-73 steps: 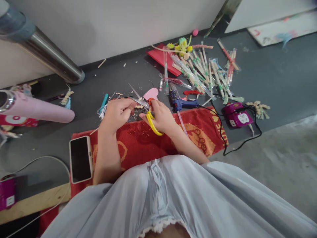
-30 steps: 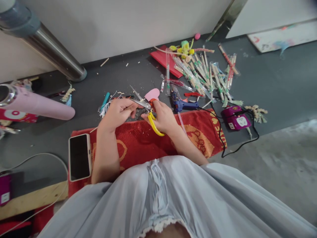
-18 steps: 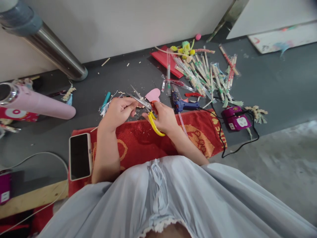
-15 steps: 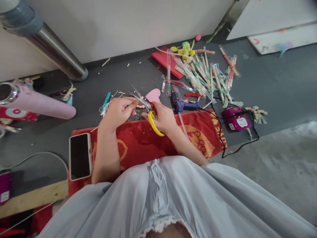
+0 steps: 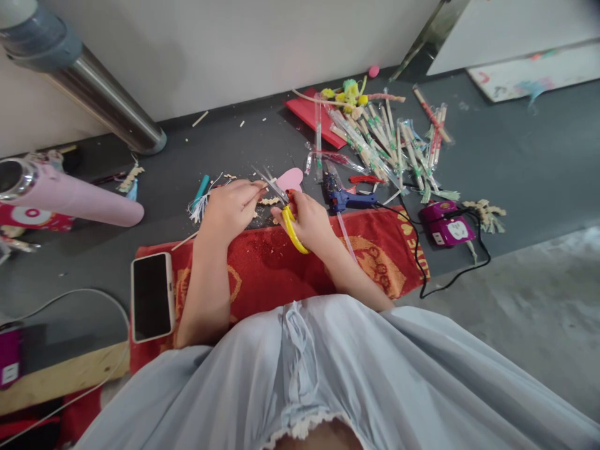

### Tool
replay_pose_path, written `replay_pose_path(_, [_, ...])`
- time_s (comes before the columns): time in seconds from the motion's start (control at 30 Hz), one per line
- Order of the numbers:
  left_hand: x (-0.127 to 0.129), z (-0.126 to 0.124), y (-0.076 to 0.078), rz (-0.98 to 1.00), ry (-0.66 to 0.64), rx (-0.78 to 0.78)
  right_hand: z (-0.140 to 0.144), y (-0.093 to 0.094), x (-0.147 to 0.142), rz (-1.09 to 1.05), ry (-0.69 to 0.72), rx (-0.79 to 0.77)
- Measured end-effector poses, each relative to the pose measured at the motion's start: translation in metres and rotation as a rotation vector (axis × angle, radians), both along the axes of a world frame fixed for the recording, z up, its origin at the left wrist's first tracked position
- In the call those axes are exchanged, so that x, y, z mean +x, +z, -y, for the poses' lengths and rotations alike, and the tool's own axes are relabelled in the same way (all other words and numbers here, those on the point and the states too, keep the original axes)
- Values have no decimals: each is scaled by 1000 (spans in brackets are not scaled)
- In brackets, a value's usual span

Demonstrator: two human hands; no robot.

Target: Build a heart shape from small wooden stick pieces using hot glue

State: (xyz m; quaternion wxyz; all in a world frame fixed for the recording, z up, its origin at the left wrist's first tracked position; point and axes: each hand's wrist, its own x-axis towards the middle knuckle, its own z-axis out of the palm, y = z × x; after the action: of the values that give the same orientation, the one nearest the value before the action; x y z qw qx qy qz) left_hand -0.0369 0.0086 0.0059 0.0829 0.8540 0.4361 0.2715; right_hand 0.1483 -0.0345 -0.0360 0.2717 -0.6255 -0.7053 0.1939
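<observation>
My right hand (image 5: 307, 219) is closed on the yellow scissors (image 5: 285, 209), blades apart. My left hand (image 5: 229, 209) pinches a small stick (image 5: 263, 185) between them, above the red towel (image 5: 267, 269). I think snipping comes next, carefully.

Upper left of the frame, a pipe (image 5: 100, 103) is brushed, shiny metal. The scissors (image 5: 284, 203) at center have bright steel blades and glossy yellow plastic handles. Beneath lies a red towel (image 5: 281, 269) of rough terry cloth. The phone (image 5: 152, 296) at lower left has a smooth, glossy glass face. The floor (image 5: 525, 156) is matt grey.
</observation>
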Motion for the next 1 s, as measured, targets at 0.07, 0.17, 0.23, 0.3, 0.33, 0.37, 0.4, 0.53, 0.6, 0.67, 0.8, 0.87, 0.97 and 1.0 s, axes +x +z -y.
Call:
replay_pose_path(0.07, [0,-1,-1,23,-27,0,0,-2,0,8,11,5])
replay_pose_path(0.17, [2,0,-1,46,-61,-35,0,-3,1,4,36,23])
replay_pose_path(0.23, [3,0,0,41,-68,-61,0,-4,1,-1,59,43])
replay_pose_path(0.3, [3,1,0,41,-74,-77,-1,-4,2,3,68,56])
replay_pose_path(0.33, [3,1,1,44,-78,-81,-1,-4,2,7,69,58])
replay_pose_path(0.37, [4,1,1,47,-83,-84,-1,-4,2,11,69,58])
replay_pose_path(0.4, [4,1,1,47,-86,-87,-1,-5,2,15,71,54])
replay_pose_path(0.53, [5,1,3,24,-77,-111,-2,-5,1,18,65,32])
replay_pose_path(0.6, [6,1,3,14,-63,-136,-2,-4,1,27,46,21])
replay_pose_path(0.67, [7,1,4,15,-51,-164,-1,-3,1,46,30,9])
replay_pose_path(0.8, [7,1,4,23,-42,-201,-1,1,2,80,11,-25])
replay_pose_path(0.87, [6,0,4,19,-34,-205,0,3,2,90,3,-53])
replay_pose_path(0.97, [6,0,4,11,-27,-203,0,9,2,108,-8,-91])
replay_pose_path(1.0, [6,0,5,10,-26,-201,0,11,2,116,-10,-100])
